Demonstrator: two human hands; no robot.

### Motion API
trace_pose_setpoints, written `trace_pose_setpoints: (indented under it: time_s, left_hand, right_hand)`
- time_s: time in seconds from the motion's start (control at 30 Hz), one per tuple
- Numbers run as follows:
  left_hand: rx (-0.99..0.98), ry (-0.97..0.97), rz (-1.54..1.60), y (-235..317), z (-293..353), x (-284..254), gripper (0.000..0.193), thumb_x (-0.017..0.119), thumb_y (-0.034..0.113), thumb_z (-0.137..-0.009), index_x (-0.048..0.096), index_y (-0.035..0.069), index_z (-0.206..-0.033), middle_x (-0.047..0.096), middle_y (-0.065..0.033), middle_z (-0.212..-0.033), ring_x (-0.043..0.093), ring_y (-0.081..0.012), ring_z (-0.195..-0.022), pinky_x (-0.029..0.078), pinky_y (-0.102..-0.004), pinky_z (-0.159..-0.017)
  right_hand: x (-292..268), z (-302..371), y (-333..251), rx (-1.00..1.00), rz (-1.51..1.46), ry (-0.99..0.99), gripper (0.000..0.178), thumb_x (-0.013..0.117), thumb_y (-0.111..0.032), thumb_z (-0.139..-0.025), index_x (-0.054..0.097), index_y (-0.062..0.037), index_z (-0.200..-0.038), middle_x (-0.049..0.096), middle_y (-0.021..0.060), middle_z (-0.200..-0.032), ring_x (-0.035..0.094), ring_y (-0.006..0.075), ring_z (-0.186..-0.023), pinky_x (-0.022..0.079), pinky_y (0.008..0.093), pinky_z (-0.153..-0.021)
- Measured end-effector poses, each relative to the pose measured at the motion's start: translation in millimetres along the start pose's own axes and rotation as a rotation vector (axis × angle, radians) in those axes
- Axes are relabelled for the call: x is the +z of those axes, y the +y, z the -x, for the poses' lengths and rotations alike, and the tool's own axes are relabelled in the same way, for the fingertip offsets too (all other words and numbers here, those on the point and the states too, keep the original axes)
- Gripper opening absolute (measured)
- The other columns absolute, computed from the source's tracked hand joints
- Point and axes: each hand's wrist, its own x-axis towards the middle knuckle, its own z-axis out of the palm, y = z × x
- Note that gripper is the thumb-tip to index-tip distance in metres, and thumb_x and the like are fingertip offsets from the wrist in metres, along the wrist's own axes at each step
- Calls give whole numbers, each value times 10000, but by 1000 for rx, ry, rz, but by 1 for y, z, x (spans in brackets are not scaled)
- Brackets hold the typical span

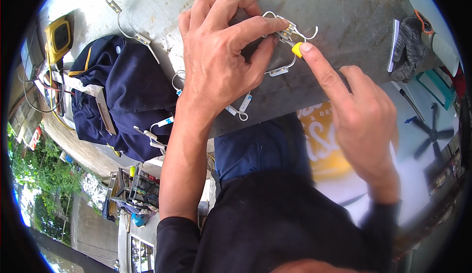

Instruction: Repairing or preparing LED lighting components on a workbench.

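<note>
My left hand (219,49) is closed over the grey work surface, with thumb and index finger pinching a small LED module (291,27) on a string of thin white wire. In my right hand (359,101) is a slim tool with a yellow front part (298,50) and a narrow metal tip that meets the module. My right index finger lies stretched along the yellow part, the other fingers curled. Most of the tool's handle is hidden by the hand. More LED modules hang on the wire, one (279,71) just below the tool and another (245,102) by the surface's near edge.
Dark blue cloth (132,86) lies to the left, with LED modules across it. Beyond it sits a yellow tape measure (60,37). Grey knitted fabric (412,46) is at the far right. A printed white and yellow sheet (324,145) and a dark fan-shaped object (432,134) are lower right.
</note>
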Motion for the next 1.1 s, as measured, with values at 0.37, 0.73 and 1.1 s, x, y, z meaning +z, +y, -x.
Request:
trace_pose_setpoints:
  time_s: [0.37,0.73,1.1]
  left_hand:
    - [5,-48,-17,0,1,-2,367,893,173,-734,865,311,-1073,659,-26,-1216,536,-218,-1024,396,-389,-955]
    - [-22,-66,-40,1,-1,-3,380,891,141,-723,863,319,-1058,665,-15,-1213,537,-211,-996,400,-392,-960]
    - [-24,-55,-32,1,-1,-3,381,902,148,-716,864,321,-1053,658,-9,-1220,531,-216,-982,403,-390,-970]
  right_hand:
    - [-1,-5,2,-8,-47,7,692,675,8,-861,652,-277,-1491,469,58,-784,568,251,-662,499,416,-628]
    - [5,-1,4,-23,-49,34,693,664,16,-853,656,-257,-1490,445,58,-770,555,252,-639,494,411,-604]
    - [2,1,8,-45,-23,44,690,705,-6,-834,666,-249,-1479,436,46,-764,544,231,-631,489,393,-589]
